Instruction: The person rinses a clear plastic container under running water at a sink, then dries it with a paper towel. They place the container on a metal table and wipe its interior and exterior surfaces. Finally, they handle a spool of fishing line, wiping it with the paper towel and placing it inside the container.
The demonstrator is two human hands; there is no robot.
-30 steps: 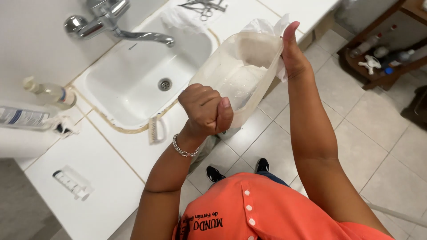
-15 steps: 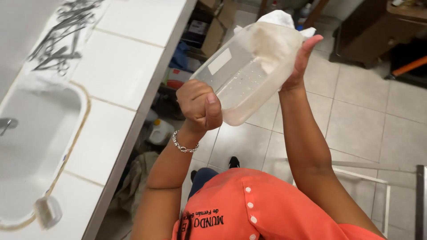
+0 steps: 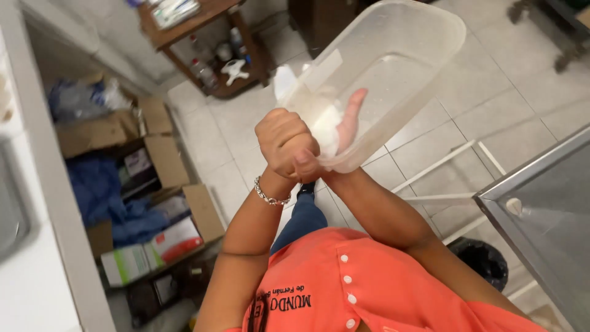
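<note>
- Translucent plastic tub (image 3: 393, 67), rectangular and held up in front of the chest, tilted so its open side faces the camera; it hangs over the pale tiled floor (image 3: 528, 92), well apart from the white counter (image 3: 37, 289) at the left edge.
- Step in hand, as I judge it: wiping or drying the inside of the tub; a wad of white cloth or paper (image 3: 329, 120) sits pressed against the inner wall.
- Right hand (image 3: 350, 120) is inside the tub, seen through the plastic, fingers laid flat against the wad (how firmly it presses cannot be told); the forearm rises steeply from the orange shirt (image 3: 369, 289).
- Left hand (image 3: 286, 144) is curled into a closed fist at the tub's lower rim, apparently gripping that edge; a silver bracelet (image 3: 270, 197) circles the wrist, elbow bent and raised.
- Next move calls for a steady hold on the rim while the wad sweeps the remaining walls and corners; the tub is light, so the grip must resist the push.
- Metal-framed table (image 3: 541, 203) stands at the right; cardboard boxes (image 3: 153, 166) lie under the counter.
</note>
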